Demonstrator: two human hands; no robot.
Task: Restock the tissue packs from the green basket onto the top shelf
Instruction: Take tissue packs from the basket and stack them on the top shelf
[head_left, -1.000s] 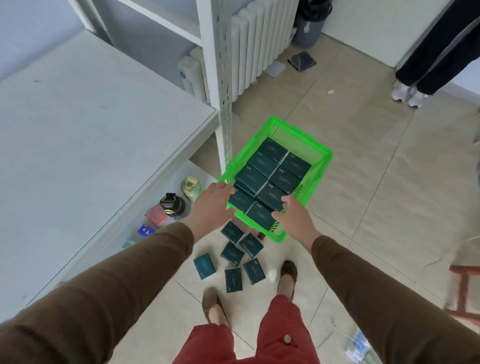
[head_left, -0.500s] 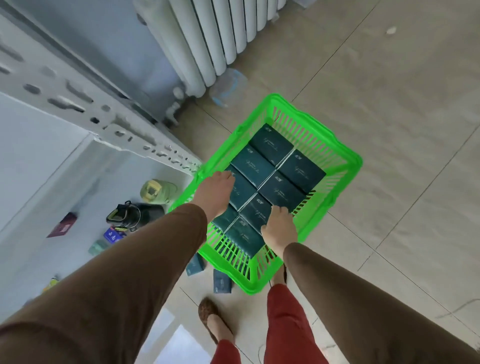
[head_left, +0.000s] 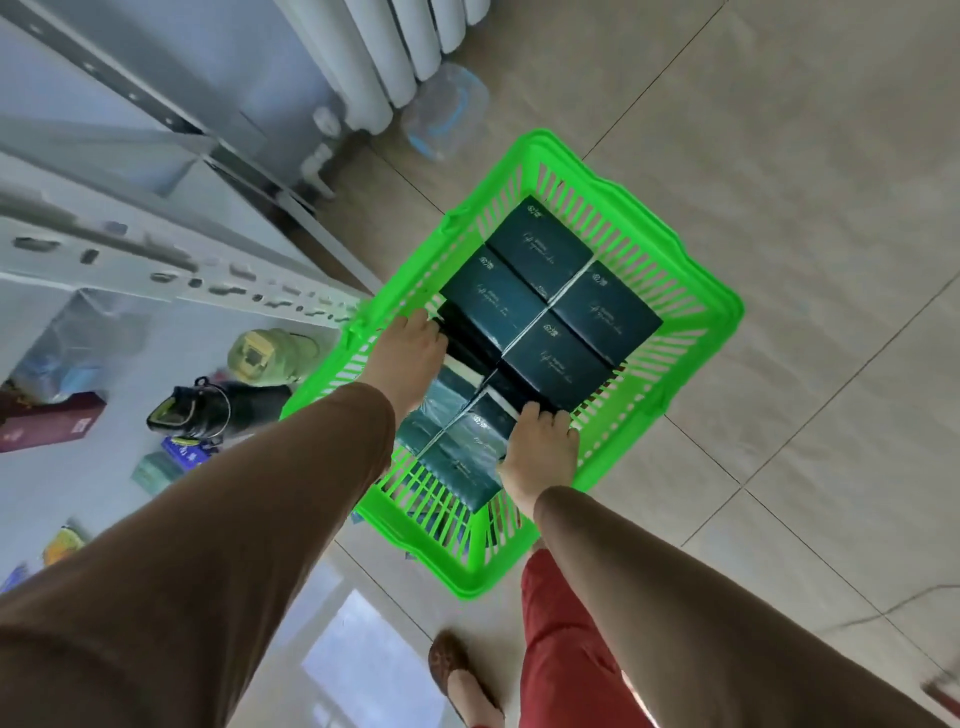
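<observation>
A bright green plastic basket (head_left: 719, 317) stands on the tiled floor beside the shelf unit. It holds several dark teal tissue packs (head_left: 550, 296) lying flat in two rows. Both my hands are inside its near end. My left hand (head_left: 410, 358) presses down at the left side of the near bundle of tissue packs (head_left: 467, 447), fingers tucked between packs. My right hand (head_left: 543, 447) clasps that bundle's right edge. The near bundle is tilted, its far end raised against the flat packs. The top shelf is out of view.
A slotted grey shelf upright (head_left: 208, 283) runs just left of the basket. On the low shelf lie a green bottle (head_left: 270, 353), a black item (head_left: 208, 410) and a dark red box (head_left: 52, 426). A white radiator (head_left: 395, 52) and a clear plastic container (head_left: 447, 114) stand beyond. My shoe (head_left: 457, 670) is below.
My head has dropped closer to the basket. Both hands have gone from its near rim down among the packs, and the near bundle has tilted up between them.
</observation>
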